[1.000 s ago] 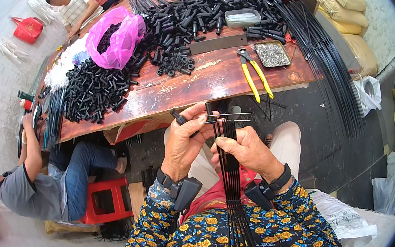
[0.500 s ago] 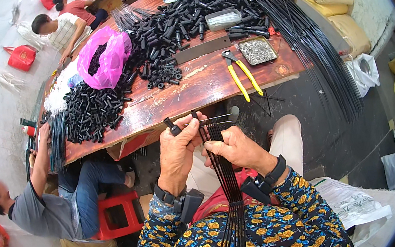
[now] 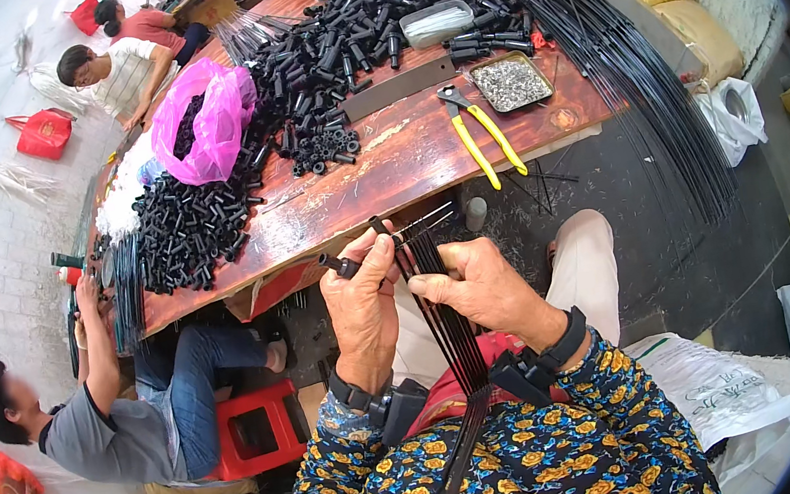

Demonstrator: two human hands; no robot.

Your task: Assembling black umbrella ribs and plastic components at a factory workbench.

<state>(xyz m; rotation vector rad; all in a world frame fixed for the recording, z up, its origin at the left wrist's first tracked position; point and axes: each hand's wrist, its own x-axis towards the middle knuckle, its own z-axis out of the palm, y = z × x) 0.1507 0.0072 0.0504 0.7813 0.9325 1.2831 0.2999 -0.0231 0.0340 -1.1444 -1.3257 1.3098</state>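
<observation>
A fan of thin black rods [image 3: 453, 345], resembling umbrella ribs, runs from my lap up between my two hands. Their upper ends sit side by side at my left hand [image 3: 362, 297], which is closed with thumb and forefinger pinching there. A short black plastic tube [image 3: 337, 266] is also tucked in its fingers. Thin metal wires [image 3: 429, 220] stick out to the right across the rod tops. My right hand [image 3: 486, 285] is closed around the rods a little lower, thumb lying across them. Its fingertips behind the rods are hidden.
Ahead stands a wooden table [image 3: 329, 211] with heaped black tubular parts [image 3: 191, 230], a pink bag [image 3: 206, 122], yellow-handled pliers [image 3: 486, 138], a tray of small metal bits [image 3: 514, 84] and long black rods [image 3: 636, 92]. A co-worker [image 3: 116, 418] sits at left by a red stool [image 3: 257, 430].
The protruding wires have gone from nearly level to slanting up to the right. The rods have tilted slightly, and both hands keep their hold. The whole view has shifted a little.
</observation>
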